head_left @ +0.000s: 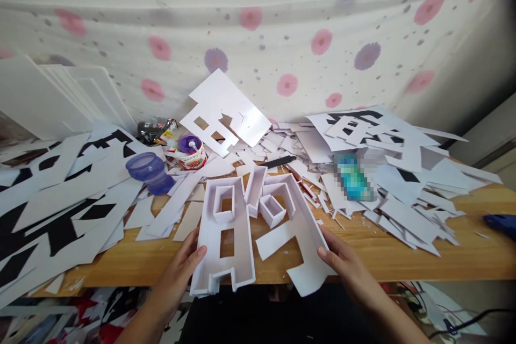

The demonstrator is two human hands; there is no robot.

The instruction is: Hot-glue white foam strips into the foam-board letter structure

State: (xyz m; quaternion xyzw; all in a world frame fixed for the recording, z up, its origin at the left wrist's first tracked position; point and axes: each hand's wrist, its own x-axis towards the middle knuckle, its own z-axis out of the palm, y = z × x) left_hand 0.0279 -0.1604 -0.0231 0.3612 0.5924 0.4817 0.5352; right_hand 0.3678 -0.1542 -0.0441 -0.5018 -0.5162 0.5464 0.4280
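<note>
A white foam-board model [237, 226] with low upright walls and rectangular cut-outs is at the table's front edge. Its left side is in my left hand [187, 263], the thumb over the wall. My right hand [342, 260] grips its right side, thumb on the outer wall. Small box-like compartments stand in the model's back half, and a flat, unwalled part juts out at its front right. Just behind it lie a black knife-like tool [278, 162] and a thin red tool [305, 186].
Cut white sheets [97, 161] with black patches cover the wooden table's [363, 258] left side; more scraps [411, 215] lie right. A purple container [150, 172], a printed tub [192, 158], a leaning cut board [226, 102] and a blue object [500, 223] are around.
</note>
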